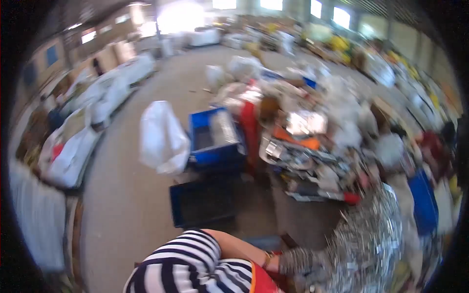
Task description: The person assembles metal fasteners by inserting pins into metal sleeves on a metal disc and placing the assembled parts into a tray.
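Whse flr (122,161): blue bin (219,157); forearm (242,248) nr silvery strips (369,244).

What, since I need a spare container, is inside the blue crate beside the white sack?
A pale, ribbed item, too blurred to identify, lies along the right side of the blue crate; what it covers cannot be seen.

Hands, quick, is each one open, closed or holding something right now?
Left hand: blurred, beside the shiny scrap; grip can't be told.
Right hand: not in view.
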Action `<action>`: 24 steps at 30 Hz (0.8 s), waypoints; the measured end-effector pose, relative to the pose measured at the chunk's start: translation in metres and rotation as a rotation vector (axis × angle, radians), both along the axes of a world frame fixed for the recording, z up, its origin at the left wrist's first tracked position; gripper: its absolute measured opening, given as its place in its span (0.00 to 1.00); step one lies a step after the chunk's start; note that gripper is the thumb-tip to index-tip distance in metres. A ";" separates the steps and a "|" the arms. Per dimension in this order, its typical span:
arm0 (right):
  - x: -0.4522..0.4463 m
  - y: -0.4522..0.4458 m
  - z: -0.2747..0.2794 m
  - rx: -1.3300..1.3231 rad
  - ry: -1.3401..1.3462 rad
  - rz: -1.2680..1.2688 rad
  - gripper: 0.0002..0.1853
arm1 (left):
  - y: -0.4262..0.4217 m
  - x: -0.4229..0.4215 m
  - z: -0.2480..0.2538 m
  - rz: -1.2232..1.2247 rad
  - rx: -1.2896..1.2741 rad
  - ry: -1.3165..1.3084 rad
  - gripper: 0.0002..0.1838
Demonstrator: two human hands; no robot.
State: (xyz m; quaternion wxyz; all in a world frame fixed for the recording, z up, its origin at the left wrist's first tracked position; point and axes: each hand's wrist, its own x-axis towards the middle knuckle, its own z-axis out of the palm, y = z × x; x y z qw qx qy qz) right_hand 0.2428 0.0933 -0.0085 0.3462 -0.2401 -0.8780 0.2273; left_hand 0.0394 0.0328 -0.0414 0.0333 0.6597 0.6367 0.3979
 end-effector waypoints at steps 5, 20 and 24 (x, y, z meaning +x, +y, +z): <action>0.002 0.005 0.000 -0.010 -0.013 -0.083 0.17 | -0.004 -0.005 0.025 0.022 -0.051 0.046 0.10; 0.062 -0.015 0.006 -0.078 -0.100 -0.465 0.12 | 0.003 0.024 0.046 -0.233 -0.200 0.196 0.16; 0.065 -0.018 -0.001 -0.059 -0.123 -0.490 0.12 | 0.010 0.034 0.043 -0.339 -0.309 0.242 0.16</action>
